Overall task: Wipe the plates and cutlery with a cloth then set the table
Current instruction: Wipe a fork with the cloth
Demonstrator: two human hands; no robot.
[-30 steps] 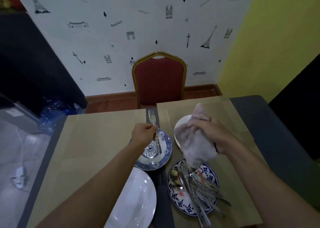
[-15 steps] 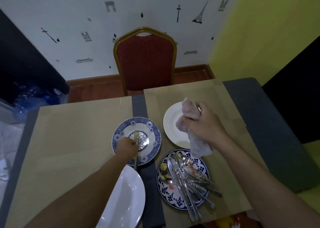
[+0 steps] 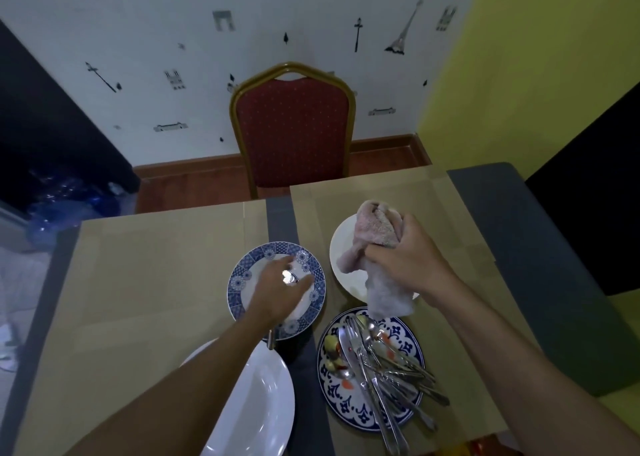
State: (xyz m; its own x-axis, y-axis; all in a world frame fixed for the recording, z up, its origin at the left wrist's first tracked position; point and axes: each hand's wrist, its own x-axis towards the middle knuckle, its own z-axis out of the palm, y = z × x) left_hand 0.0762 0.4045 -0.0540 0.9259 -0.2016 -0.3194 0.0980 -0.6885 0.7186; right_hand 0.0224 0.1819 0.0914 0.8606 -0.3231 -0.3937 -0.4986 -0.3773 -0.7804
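- since half a second ago: left hand (image 3: 277,291) has gone from a fist round the fork (image 3: 290,277) to splayed fingers over it.
- fork lies on the blue-rimmed plate (image 3: 239,282), long axis far-to-near, handle end past the near rim; fingers straight, no visible grip.
- cutlery pile (image 3: 384,362) lies right of the left hand, nearer the body; probably the next pick.
- right hand (image 3: 407,261) is clenched round the pink cloth (image 3: 375,232), above the small white plate (image 3: 341,244), just beyond the pile.

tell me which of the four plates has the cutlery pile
The near right blue-and-white floral plate, heaped with silver cutlery. The blue-rimmed plate under the left hand shows one utensil; the near white plate and far white plate show none.
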